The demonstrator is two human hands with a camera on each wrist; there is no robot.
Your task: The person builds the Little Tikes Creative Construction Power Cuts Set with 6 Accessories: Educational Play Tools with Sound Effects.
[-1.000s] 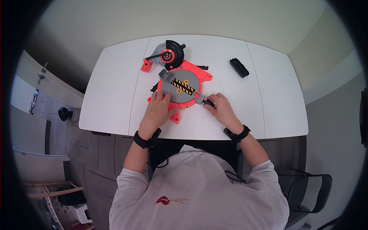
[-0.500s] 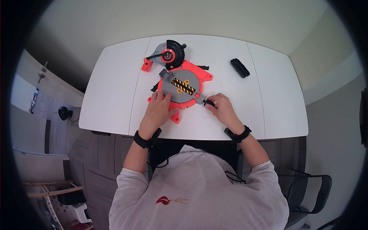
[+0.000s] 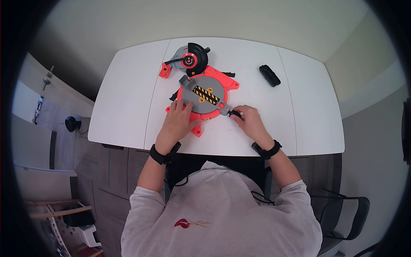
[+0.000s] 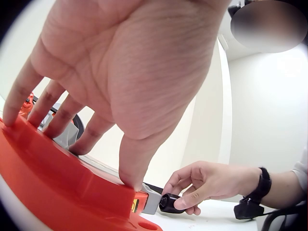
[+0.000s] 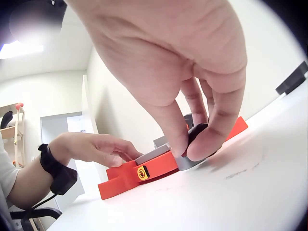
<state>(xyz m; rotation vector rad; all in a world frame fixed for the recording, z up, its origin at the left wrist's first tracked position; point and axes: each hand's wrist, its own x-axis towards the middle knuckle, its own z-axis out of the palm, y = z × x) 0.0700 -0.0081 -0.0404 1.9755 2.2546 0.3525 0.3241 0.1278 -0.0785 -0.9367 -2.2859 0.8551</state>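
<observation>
A toy saw base (image 3: 204,93) with a grey round turntable and orange-red feet lies on the white table (image 3: 265,124). My left hand (image 3: 176,121) rests on its near left side, fingers spread and thumb near the front edge; the left wrist view shows the fingertips (image 4: 83,146) at the rim. At the base's front right, my right hand (image 3: 251,121) pinches a black knob (image 3: 234,113) between thumb and fingers. In the left wrist view this knob (image 4: 168,203) sits right at the end of the grey arm (image 4: 152,201). The right fingers partly hide it in the right wrist view.
Just behind the base lies the toy saw head (image 3: 189,61), with a black guard and grey body. A black case-like object (image 3: 269,76) lies at the back right of the table. A black chair (image 3: 346,218) stands at the lower right.
The right fingers shift slightly around the black knob. My left hand stays on the base, and the head view moves a little.
</observation>
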